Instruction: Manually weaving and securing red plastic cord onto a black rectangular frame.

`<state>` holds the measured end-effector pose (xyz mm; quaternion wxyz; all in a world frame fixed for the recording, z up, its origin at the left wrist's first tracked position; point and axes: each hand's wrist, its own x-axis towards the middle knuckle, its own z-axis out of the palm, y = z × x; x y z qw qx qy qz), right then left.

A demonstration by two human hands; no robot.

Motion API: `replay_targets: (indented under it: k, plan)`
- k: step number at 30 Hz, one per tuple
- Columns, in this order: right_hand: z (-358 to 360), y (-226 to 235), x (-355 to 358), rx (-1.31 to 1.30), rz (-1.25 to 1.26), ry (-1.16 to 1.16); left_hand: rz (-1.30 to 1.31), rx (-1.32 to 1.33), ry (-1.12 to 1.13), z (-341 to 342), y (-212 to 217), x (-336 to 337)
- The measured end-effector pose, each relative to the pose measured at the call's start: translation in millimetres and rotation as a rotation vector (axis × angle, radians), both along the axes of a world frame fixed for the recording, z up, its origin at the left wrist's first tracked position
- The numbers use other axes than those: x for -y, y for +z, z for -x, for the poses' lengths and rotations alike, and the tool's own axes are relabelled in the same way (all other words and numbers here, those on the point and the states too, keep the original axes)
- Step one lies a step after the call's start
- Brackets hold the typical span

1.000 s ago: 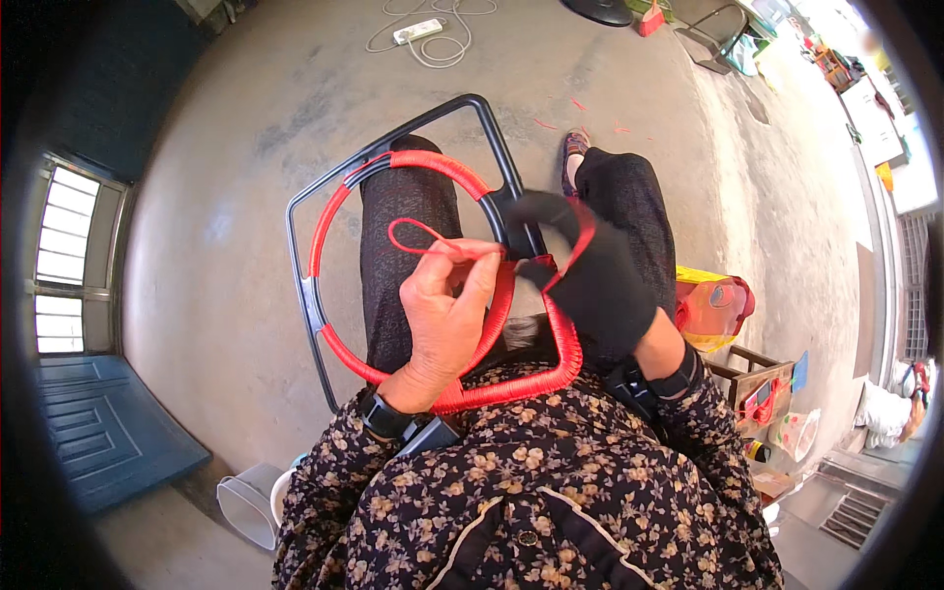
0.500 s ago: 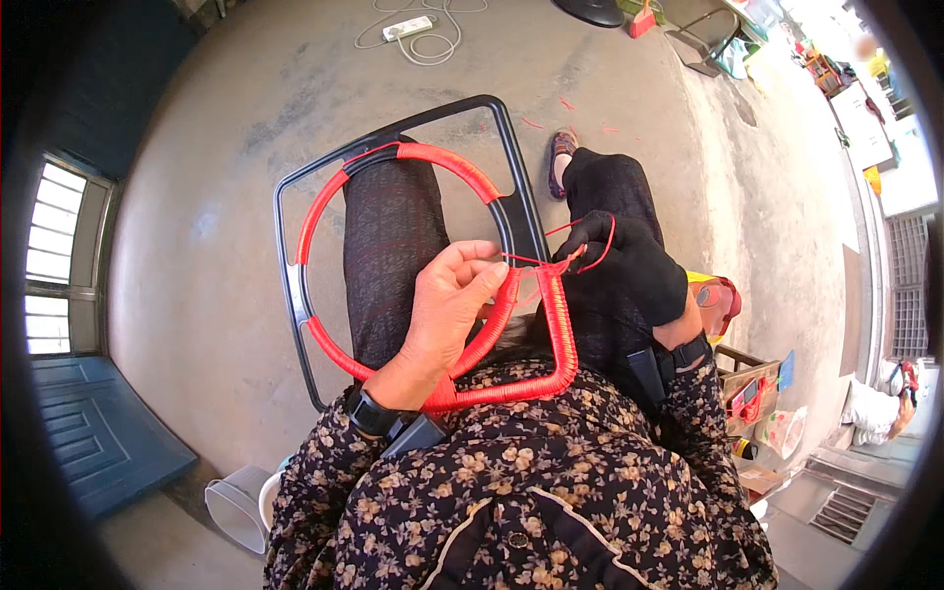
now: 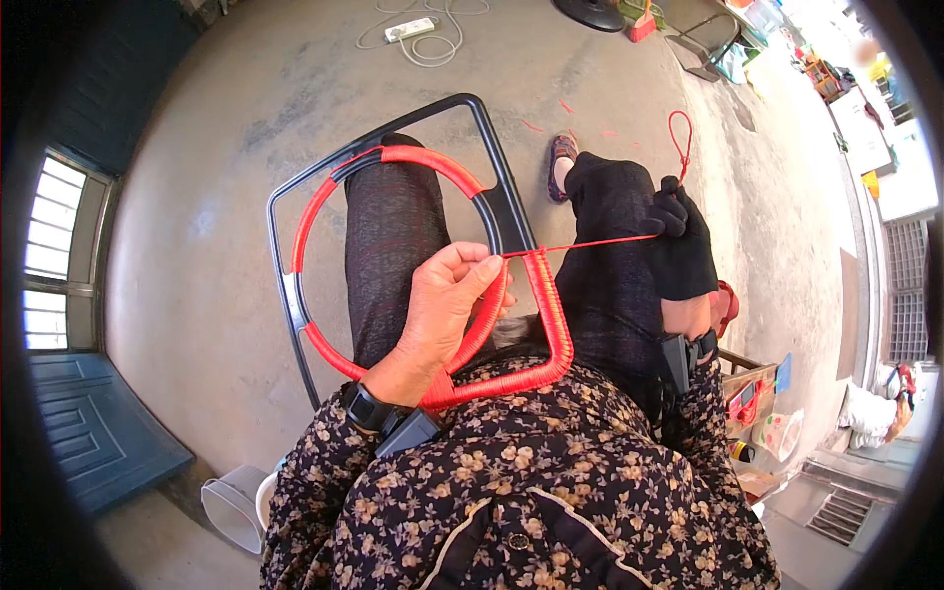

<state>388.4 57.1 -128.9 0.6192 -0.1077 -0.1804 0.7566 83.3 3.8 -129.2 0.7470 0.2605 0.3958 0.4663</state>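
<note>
A black frame [image 3: 498, 147] with a round inner ring rests across my lap and left thigh. Red cord wrapping [image 3: 557, 320] covers its near right corner and lower edge, and stretches of the ring are wrapped too. My left hand [image 3: 447, 295], bare, pinches the ring's right side beside the frame bar, thumb and forefinger at the wrapping's upper end. From there a red cord [image 3: 600, 242] runs taut to the right. My right hand [image 3: 683, 241], in a black glove, is closed on that cord above my right thigh. A loop of cord stands up past its fingers.
A white power strip [image 3: 410, 29] with a coiled cable lies on the floor ahead. Red cord scraps [image 3: 532, 126] lie near my right shoe [image 3: 561, 162]. A wooden box [image 3: 749, 383] stands at the right, a pale bin [image 3: 236, 506] at lower left.
My right hand has moved right, away from the frame, drawing the cord from a loose loop into a straight line. My left hand keeps its pinch; the frame has shifted slightly left.
</note>
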Motion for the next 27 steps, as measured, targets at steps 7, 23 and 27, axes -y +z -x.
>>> replay_targets:
  k: [7,23,27]
  plan:
    - [4.0,5.4,-9.5,-0.002,0.119,-0.062,0.024,0.013,-0.033,-0.6,4.7,0.0]
    - [32.2,16.8,42.1,1.039,0.105,-0.145,0.16,0.079,-0.205,-7.3,20.4,-9.6]
    - [88.9,42.7,40.5,1.303,0.077,0.089,0.174,0.088,-0.19,-9.5,17.0,-6.4]
